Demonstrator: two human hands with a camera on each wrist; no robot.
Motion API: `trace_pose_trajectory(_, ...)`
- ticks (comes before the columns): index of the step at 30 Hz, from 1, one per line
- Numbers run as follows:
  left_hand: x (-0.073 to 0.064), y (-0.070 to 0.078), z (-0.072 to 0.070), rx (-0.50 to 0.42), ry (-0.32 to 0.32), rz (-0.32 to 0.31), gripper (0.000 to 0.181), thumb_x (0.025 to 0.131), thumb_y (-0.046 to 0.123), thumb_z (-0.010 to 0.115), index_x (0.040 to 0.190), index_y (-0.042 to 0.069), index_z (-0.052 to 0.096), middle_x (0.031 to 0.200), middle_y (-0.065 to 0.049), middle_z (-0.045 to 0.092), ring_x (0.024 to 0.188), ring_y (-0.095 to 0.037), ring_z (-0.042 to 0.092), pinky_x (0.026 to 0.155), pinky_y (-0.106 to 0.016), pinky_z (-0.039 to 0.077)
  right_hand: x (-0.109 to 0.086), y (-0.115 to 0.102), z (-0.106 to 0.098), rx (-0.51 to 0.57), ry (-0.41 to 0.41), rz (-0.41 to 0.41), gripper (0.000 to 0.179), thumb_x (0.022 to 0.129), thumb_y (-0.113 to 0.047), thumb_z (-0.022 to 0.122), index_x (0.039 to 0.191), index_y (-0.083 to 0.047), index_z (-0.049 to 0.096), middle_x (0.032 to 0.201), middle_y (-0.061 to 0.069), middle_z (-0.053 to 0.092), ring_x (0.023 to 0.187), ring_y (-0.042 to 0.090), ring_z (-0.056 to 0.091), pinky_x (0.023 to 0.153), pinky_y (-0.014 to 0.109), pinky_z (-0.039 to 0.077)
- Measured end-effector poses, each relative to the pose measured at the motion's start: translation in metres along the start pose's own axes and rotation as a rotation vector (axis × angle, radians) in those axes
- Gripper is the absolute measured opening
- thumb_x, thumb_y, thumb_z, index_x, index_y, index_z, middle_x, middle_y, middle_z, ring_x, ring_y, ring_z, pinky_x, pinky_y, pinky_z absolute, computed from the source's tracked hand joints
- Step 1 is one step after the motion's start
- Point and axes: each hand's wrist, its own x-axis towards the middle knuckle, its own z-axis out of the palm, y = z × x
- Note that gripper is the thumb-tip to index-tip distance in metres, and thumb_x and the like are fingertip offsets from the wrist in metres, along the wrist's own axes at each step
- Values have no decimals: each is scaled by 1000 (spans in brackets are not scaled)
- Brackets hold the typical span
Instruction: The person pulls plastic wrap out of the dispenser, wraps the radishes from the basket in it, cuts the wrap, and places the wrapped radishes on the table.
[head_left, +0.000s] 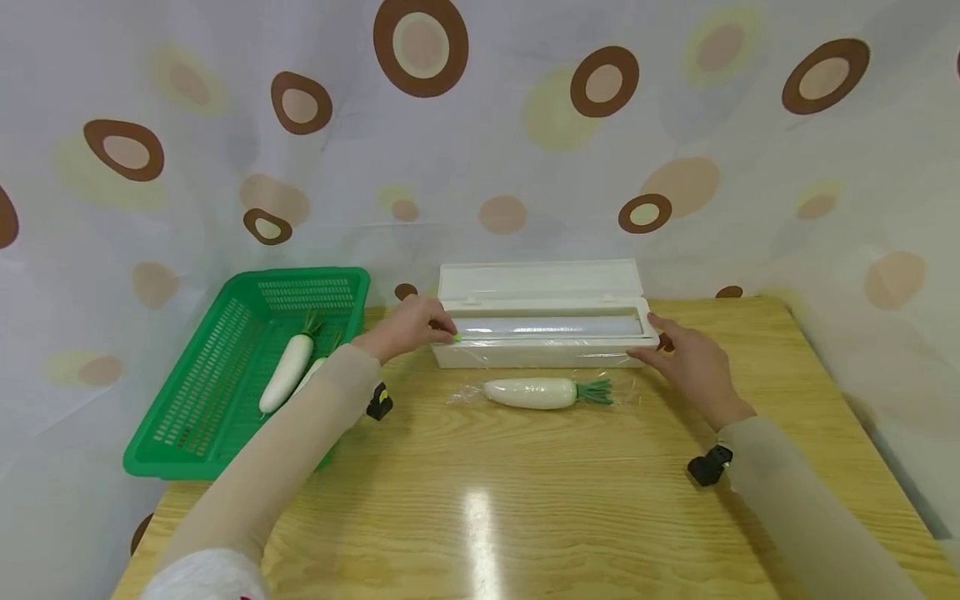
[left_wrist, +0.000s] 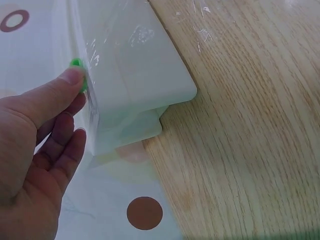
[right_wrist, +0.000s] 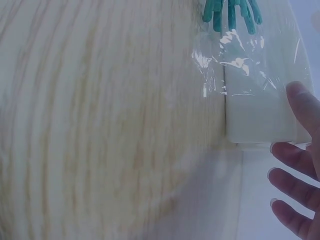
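A white cling film dispenser box (head_left: 517,358) stands at the back of the table with its lid raised, a roll of film (head_left: 547,326) inside. My left hand (head_left: 408,327) pinches the small green slider (left_wrist: 76,63) at the box's left end between thumb and forefinger. At the other end, my right hand (head_left: 693,367) grips the corner, its thumb on the front wall and its other fingers around the end. A white radish (head_left: 528,392) wrapped in film lies in front of the box, its green stalks pointing right.
On the left, a green plastic basket (head_left: 168,412) holds white radishes (head_left: 287,375), one partly hidden by my left arm. A patterned curtain (head_left: 480,167) hangs behind the wooden table (head_left: 570,517).
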Motion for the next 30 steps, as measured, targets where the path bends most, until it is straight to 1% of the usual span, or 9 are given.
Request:
trace_pose_trajectory(6,-2,-1,-1,33,5,44,14,95,13,76,104,4,82,99,-7,72,93,-22,66,83,-35,57,0,-2,0,-32,13,-14,71,91,-39,81,145,1,58,91,18,72,61,23,55,47,32,36)
trace_pose_trajectory(13,-7,-1,-3,63,9,65,14,95,12,76,105,3,82,98,-8,73,93,-24,67,84,-36,57,0,-7,1,-55,38,-43,69,90,-35,82,143,1,59,87,16,70,56,22,50,45,32,34)
trace_pose_trajectory(17,-7,-3,-3,65,13,76,14,95,11,76,105,3,81,99,-8,73,94,-23,66,83,-35,58,-1,-8,2,-51,56,-49,68,89,-34,84,143,0,60,86,16,71,57,22,52,44,32,34)
trace_pose_trajectory(22,-9,-7,-2,82,11,78,14,96,11,76,105,3,81,100,-8,74,95,-24,67,84,-33,58,-3,-8,3,-36,61,-42,69,87,-32,86,143,-1,61,87,16,73,58,23,55,42,31,33)
trace_pose_trajectory(26,-16,-11,-4,85,27,38,12,94,9,77,104,3,81,100,-8,73,94,-23,67,83,-34,58,-2,-8,4,-25,55,-54,70,88,-34,84,144,-1,60,87,16,73,57,22,54,43,31,33)
trace_pose_trajectory(30,-16,-14,-6,78,38,29,11,95,9,77,103,4,82,99,-7,74,92,-22,68,82,-35,58,-1,-3,3,-28,54,-46,69,89,-34,83,145,-1,59,88,17,72,59,24,56,43,31,34)
